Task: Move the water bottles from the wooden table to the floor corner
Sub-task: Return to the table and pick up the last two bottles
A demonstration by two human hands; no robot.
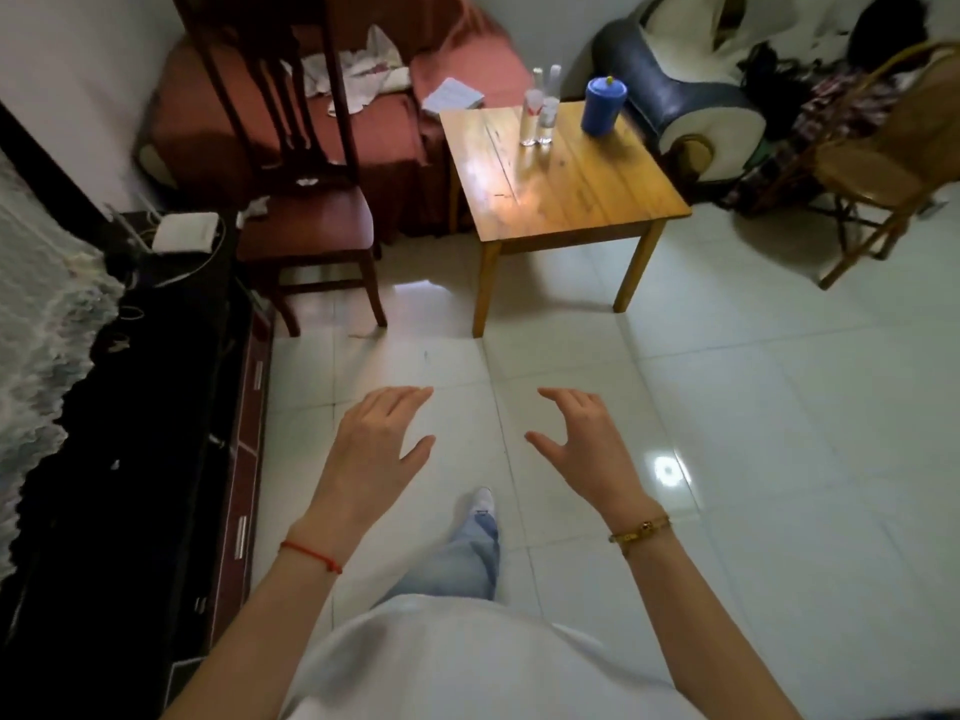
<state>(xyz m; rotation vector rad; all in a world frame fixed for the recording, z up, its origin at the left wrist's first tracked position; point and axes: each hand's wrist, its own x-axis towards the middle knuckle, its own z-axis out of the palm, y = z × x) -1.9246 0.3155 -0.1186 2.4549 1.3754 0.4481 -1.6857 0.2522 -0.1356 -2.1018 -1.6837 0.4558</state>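
Two clear water bottles stand side by side near the far edge of the low wooden table: the left bottle and the right bottle, both with red-and-white labels. A blue insulated jug stands to their right on the same table. My left hand and my right hand are held out over the tiled floor, well short of the table, fingers apart and holding nothing.
A dark wooden chair stands left of the table, a red sofa behind it. A dark cabinet runs along the left wall. A wicker chair and a blue-and-white armchair sit at the right. White floor tiles spread ahead.
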